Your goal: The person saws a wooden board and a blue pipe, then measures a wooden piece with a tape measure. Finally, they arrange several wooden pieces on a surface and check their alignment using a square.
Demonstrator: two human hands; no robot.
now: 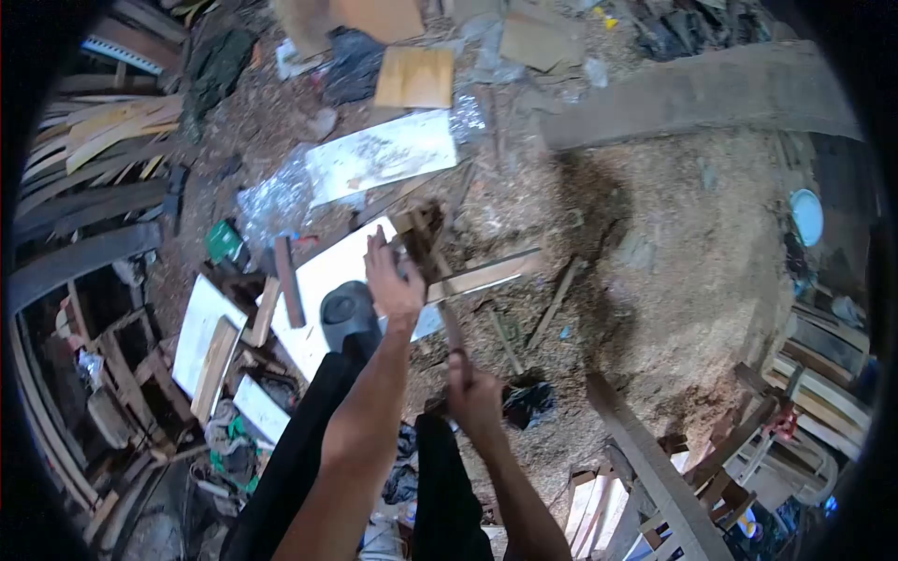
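Observation:
My left hand (393,280) reaches down over a white board (346,257), its fingers stretched out and apart, beside a dark shoe (346,309) that stands on the board. Just right of it, my right hand (472,393) is wrapped round the handle of a long, narrow tool (453,329), which points up and away from me. What kind of tool it is cannot be made out. A wooden strip (486,276) extends to the right from near my left hand. Small wood pieces lie around the board.
Another white board (383,156) lies farther off, near a yellowish wood square (414,78). A thick beam (711,93) spans the upper right. Another beam (655,467) slants at the lower right. Stacked planks (94,201) fill the left side. Wood shavings cover the ground.

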